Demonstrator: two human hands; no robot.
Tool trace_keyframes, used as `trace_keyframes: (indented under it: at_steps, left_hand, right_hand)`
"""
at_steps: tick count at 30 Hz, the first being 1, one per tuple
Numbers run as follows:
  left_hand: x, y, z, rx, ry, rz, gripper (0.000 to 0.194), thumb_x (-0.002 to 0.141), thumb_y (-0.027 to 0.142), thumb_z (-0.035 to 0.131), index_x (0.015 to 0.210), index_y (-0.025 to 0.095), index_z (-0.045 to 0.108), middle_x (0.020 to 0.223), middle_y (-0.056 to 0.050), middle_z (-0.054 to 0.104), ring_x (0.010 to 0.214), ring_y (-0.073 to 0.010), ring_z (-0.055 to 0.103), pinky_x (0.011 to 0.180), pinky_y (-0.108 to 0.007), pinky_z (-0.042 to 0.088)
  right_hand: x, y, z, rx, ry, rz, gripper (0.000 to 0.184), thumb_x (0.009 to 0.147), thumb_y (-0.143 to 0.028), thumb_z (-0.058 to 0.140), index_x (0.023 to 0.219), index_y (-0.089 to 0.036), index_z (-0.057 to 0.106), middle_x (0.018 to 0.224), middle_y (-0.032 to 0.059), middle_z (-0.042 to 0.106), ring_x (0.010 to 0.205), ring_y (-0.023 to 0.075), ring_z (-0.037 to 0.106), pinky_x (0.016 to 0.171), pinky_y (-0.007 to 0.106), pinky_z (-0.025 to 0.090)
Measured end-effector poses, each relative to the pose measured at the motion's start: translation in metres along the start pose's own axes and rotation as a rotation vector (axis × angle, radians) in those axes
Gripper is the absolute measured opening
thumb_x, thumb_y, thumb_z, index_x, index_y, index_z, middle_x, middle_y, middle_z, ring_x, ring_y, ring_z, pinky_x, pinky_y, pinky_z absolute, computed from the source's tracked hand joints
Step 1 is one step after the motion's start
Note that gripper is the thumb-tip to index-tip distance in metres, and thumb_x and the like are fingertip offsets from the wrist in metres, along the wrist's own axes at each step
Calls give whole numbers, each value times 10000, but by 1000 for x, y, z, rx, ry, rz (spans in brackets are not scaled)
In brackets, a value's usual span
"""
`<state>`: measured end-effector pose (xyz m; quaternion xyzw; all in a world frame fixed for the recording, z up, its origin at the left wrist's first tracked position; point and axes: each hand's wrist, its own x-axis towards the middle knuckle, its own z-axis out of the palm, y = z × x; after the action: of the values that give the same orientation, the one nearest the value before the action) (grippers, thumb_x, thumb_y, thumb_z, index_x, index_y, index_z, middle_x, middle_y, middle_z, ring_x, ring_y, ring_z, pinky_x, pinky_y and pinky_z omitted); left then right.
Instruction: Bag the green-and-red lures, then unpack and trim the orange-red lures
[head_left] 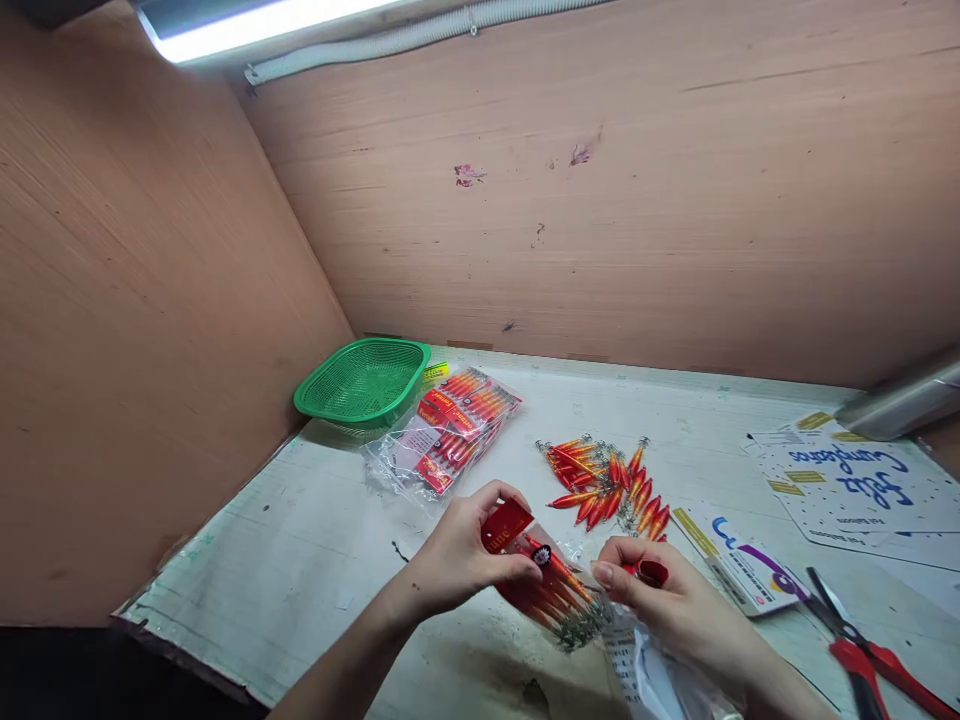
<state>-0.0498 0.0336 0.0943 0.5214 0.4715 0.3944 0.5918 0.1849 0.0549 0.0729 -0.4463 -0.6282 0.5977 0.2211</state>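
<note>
Holding a clear packet of red-and-orange lure-like pieces (546, 602) low over the near part of the tabletop (315, 560), the left hand (469, 550) grips it by the end with a red card label (506, 524), thumb laid across its face. The pieces' metal ends bunch toward the right hand (667, 590), whose fingers are curled around a small dark-red thing (651, 573) — too much covered to make out — with thumb and forefinger close to the packet's clear edge. Below that hand a crinkled, printed plastic bag (641, 665) crowds in and covers part of the surface.

Just beyond the hands lies a loose heap of similar pieces (592, 480), pointing every which way; the right hand sits close in front of it. Behind the left hand, a larger clear bag (461, 425) of labelled packets lies next to a green mesh basket (360, 385), near the wooden side panel (150, 300).

The right side is busier: a barcoded card (739, 565) lies just past the right hand, with open red-handled scissors (862, 650) beside it — whether the two touch, I cannot tell. Farther back, upside-down "Feliz Cumpleaños" sheets (847, 475) overlap one another, and a shiny cylinder (904, 400) rests near their far edge.
</note>
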Motion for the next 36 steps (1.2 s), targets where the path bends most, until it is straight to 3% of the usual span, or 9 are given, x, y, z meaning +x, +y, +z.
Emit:
trace_keyframes:
  at_steps: [2, 5, 8, 14, 20, 25, 31, 34, 36]
  left_hand:
    - [-4, -2, 4, 53, -36, 25, 299, 644, 263, 824, 853, 171, 631, 725, -3, 698, 656, -149, 640, 600, -232, 485]
    - [-12, -6, 11, 285, -85, 233, 129, 777, 299, 735, 779, 171, 718, 762, -73, 749, 696, -193, 692, 652, -280, 521]
    - [-16, -10, 16, 412, 43, 404, 112, 806, 292, 713, 790, 184, 738, 769, -87, 759, 709, -204, 701, 682, -300, 535]
    - [12, -19, 20, -40, 352, 152, 241, 692, 372, 762, 729, 186, 613, 674, 2, 697, 607, -174, 667, 586, -292, 582]
    - [50, -28, 16, 320, 496, 226, 239, 770, 419, 633, 730, 193, 567, 661, -7, 675, 593, -169, 636, 540, -264, 530]
    - [84, -15, 14, 597, 569, 309, 113, 823, 309, 574, 769, 210, 567, 743, -26, 660, 710, -201, 627, 697, -311, 503]
    - [115, 8, 22, 724, 581, 312, 56, 823, 170, 574, 871, 194, 591, 910, -88, 655, 862, -251, 639, 766, -348, 487]
    - [107, 16, 7, 694, 525, 343, 422, 773, 275, 690, 1151, 162, 539, 1077, -120, 639, 863, -226, 645, 764, -337, 514]
    - [86, 15, -19, 647, 562, 375, 564, 802, 413, 650, 1268, 155, 464, 1167, -137, 599, 851, -203, 643, 745, -323, 529]
  right_hand:
    - [1, 5, 0, -140, 98, -67, 482, 782, -639, 561, 605, -194, 507, 582, -11, 473, 566, 134, 405, 531, 256, 324]
    - [5, 16, -5, -280, 305, -138, 415, 798, -564, 559, 598, -208, 483, 580, -4, 485, 564, 148, 426, 536, 270, 344]
    - [7, 20, -12, -216, 403, -157, 409, 818, -565, 531, 609, -221, 456, 569, -24, 434, 536, 139, 402, 505, 264, 339]
    - [7, 8, -13, -261, 625, -483, 317, 945, -400, 435, 686, -222, 478, 737, 20, 500, 700, 173, 493, 637, 289, 420]
    - [18, 9, -3, -405, 768, -630, 171, 944, -184, 371, 800, -228, 452, 939, 89, 590, 895, 207, 577, 769, 343, 467]
    - [36, 3, -4, -401, 824, -642, 114, 875, -151, 410, 911, -224, 489, 924, 86, 589, 872, 222, 589, 754, 359, 483]
    - [60, -7, -9, -284, 815, -576, 67, 790, -246, 521, 748, -242, 469, 788, 56, 541, 735, 219, 514, 682, 357, 451]
    - [71, -9, -26, -147, 834, -485, 118, 840, -327, 487, 774, -230, 475, 937, 102, 595, 766, 210, 541, 685, 355, 467]
    - [76, -8, -43, -39, 795, -408, 193, 872, -389, 451, 774, -223, 465, 962, 115, 634, 617, 165, 520, 567, 323, 461]
